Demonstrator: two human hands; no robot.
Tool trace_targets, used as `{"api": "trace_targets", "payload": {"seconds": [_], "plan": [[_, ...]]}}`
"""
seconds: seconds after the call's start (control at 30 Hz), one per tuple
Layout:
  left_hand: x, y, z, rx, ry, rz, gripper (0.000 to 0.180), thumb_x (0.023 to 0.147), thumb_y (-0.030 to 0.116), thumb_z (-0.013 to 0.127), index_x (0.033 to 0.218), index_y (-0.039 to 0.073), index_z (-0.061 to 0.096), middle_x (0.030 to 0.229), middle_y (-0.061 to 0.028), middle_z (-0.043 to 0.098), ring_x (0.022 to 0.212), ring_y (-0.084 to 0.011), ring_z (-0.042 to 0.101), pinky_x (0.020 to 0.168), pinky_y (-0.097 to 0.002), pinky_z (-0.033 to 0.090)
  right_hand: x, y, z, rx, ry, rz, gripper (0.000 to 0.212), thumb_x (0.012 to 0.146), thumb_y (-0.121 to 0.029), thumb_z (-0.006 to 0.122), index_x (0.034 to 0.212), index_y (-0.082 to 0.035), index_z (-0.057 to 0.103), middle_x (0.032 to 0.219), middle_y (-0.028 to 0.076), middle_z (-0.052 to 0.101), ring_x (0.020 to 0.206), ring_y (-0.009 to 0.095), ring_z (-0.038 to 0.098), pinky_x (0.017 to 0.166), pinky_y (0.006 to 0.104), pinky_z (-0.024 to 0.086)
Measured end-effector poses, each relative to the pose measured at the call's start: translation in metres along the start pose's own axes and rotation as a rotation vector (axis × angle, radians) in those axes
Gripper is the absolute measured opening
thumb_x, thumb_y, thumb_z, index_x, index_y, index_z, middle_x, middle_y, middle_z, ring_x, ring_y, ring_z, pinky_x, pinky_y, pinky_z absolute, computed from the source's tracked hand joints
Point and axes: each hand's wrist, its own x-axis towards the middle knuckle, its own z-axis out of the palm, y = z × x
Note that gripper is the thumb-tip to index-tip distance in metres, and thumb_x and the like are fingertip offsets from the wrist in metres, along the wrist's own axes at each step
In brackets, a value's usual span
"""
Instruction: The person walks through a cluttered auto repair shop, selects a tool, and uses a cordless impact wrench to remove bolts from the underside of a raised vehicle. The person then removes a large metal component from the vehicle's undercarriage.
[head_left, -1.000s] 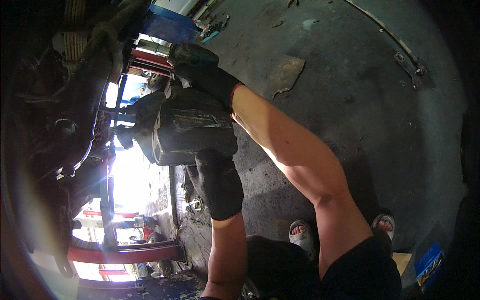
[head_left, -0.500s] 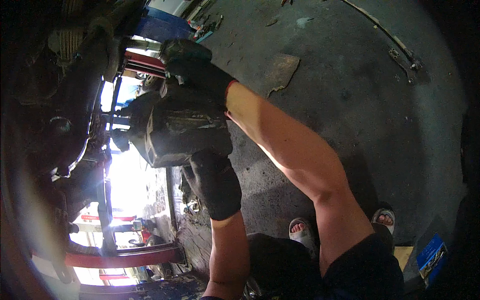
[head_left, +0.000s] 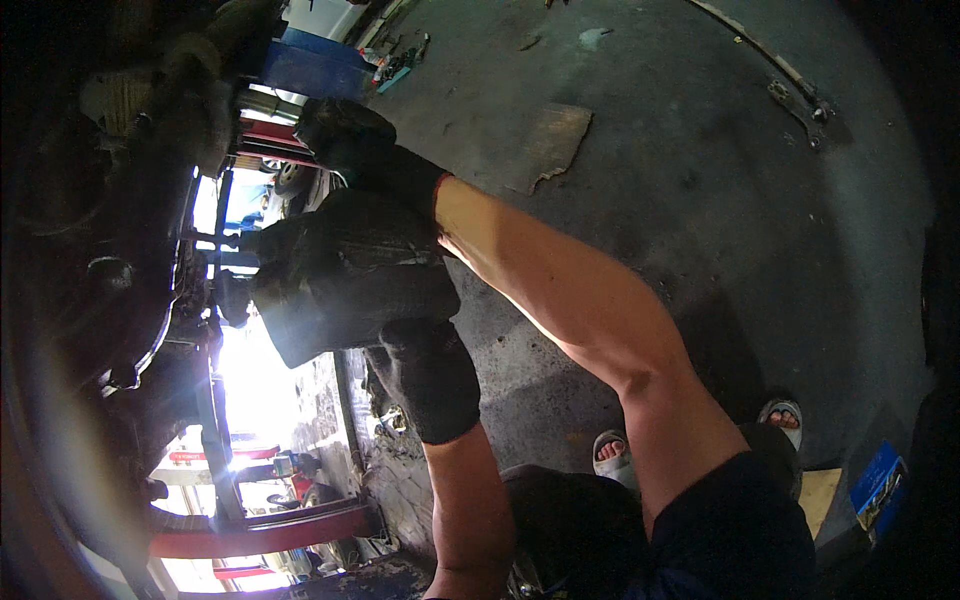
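A bulky dark car part (head_left: pixel 360 270), boxy with a narrower left end, is held between my two hands at the left of the view. My left hand (head_left: pixel 430 380), in a dark glove, grips its near lower end, the thumb lying along the side. At the far end my right hand (head_left: pixel 350 140), also gloved in black with a red cuff edge, is curled beside the part and a pale metal bar (head_left: pixel 270 104); its exact hold is partly hidden. Rods reach from the part's left end toward the dark underside of a vehicle (head_left: pixel 110 270).
Red lift arms (head_left: pixel 270 530) and bright daylight lie beyond on the left. On the dark floor are a cardboard piece (head_left: pixel 560 145), a long bar (head_left: pixel 760 55), a wrench-like metal tool (head_left: pixel 797 112) and a blue packet (head_left: pixel 880 490). A blue bin (head_left: pixel 315 68) stands at the far left.
The dark part has shifted slightly left and its lower left corner has dropped and turned. Both hands stay on it, the right hand moving a little left. The whole view has shifted slightly.
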Motion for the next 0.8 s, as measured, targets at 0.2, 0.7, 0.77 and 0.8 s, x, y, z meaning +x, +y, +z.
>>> {"api": "trace_targets", "payload": {"seconds": [0.2,0.7,0.77,0.8], "plan": [[-0.006,0.005,0.002,-0.057,0.022,0.014,0.066,0.096,0.041,0.07,0.146,0.009,0.043,0.14,-0.0108,0.054,0.127,-0.0255,0.054,0.108,-0.0408,0.044,0.014,-0.035,-0.012,0.244,0.099,0.155,0.019,0.075,-0.016,0.075,0.092,-0.006,0.072,0.094,0.015,0.066,0.091,0.034,0.068,0.077,0.0448,0.056],[-0.009,0.01,0.021,-0.12,-0.067,0.092,0.059,0.099,0.036,0.065,0.145,0.004,0.045,0.137,-0.0135,0.057,0.123,-0.0266,0.057,0.105,-0.0388,0.046,0.031,-0.064,-0.054,0.131,-0.148,0.151,0.03,0.078,-0.019,0.077,0.102,-0.002,0.07,0.101,0.015,0.066,0.099,0.034,0.064,0.087,0.045,0.053],[-0.008,0.011,0.025,-0.09,-0.054,0.078,0.067,0.095,0.039,0.071,0.144,0.003,0.045,0.134,-0.0123,0.058,0.12,-0.0234,0.058,0.101,-0.0358,0.048,0.029,-0.056,-0.054,-0.035,-0.161,0.071,0.027,0.078,-0.018,0.076,0.099,-0.002,0.07,0.099,0.015,0.066,0.097,0.034,0.064,0.085,0.045,0.054],[-0.008,0.013,0.026,-0.075,-0.049,0.07,0.067,0.094,0.04,0.072,0.143,0.003,0.046,0.133,-0.0119,0.058,0.119,-0.0225,0.058,0.1,-0.0351,0.049,0.028,-0.053,-0.054,0.023,-0.108,-0.016,0.025,0.078,-0.017,0.076,0.098,-0.002,0.071,0.098,0.015,0.067,0.096,0.035,0.065,0.085,0.0451,0.054]]}}
